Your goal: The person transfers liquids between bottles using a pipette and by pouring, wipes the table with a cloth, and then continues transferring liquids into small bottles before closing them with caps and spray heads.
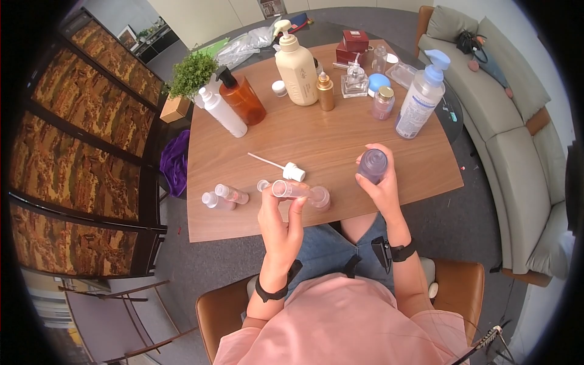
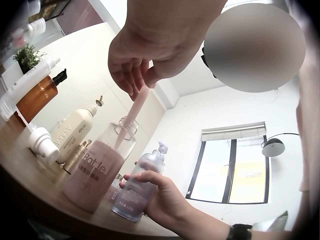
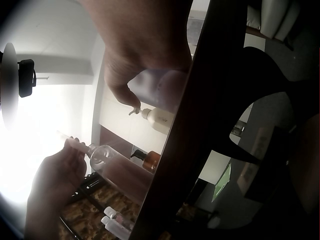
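Note:
My left hand point(image 1: 280, 228) pinches a slim, clear tube-like vial point(image 1: 291, 189) between thumb and fingers. In the left wrist view the vial point(image 2: 134, 112) slants down, its lower end at the neck of a clear bottle point(image 2: 97, 175) of pink liquid that stands on the table. From above, that bottle point(image 1: 319, 199) shows just right of the vial. My right hand point(image 1: 383, 187) grips a translucent lavender bottle point(image 1: 373, 164), thumb on one side and fingers round the other. Behind the clear bottle lies a white pump head point(image 1: 294, 172) with its dip tube pointing left.
Two small bottles point(image 1: 224, 198) lie at the table's left, near a small clear cap point(image 1: 263, 185). Along the back stand a white bottle point(image 1: 224, 114), an amber pump bottle point(image 1: 244, 102), a cream pump bottle point(image 1: 298, 73), a gold bottle point(image 1: 326, 94) and a blue-topped pump bottle point(image 1: 420, 103).

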`<state>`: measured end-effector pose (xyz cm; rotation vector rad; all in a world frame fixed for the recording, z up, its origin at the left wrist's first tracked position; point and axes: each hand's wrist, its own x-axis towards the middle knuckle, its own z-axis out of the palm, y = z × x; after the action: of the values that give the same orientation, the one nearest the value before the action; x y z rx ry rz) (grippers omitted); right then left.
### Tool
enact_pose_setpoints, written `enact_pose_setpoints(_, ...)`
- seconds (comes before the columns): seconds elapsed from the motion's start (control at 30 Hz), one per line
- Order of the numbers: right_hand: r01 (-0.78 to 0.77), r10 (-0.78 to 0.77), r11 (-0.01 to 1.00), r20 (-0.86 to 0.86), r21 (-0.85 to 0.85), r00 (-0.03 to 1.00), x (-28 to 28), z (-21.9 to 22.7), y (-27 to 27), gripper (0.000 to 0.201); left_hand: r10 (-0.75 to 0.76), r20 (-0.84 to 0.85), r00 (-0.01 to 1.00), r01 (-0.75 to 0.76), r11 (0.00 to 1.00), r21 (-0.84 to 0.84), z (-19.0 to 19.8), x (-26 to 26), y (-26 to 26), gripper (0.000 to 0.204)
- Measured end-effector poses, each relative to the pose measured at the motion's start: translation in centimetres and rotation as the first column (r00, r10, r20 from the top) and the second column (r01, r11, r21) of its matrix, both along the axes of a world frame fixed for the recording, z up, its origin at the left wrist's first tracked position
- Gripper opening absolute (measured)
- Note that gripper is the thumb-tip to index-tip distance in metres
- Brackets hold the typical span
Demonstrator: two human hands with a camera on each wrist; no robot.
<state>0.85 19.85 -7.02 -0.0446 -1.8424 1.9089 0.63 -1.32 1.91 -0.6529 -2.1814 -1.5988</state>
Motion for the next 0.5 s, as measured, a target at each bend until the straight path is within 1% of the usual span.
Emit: enact_pose_setpoints(0.5, 0.001, -0.001, 1.000, -0.008, 0.009, 1.000, -0.01, 0.02, 0.01, 0.058, -0.010, -0.015, 1.000, 0.009, 1.000, -0.028, 0.22, 0.06, 0.25, 0.019)
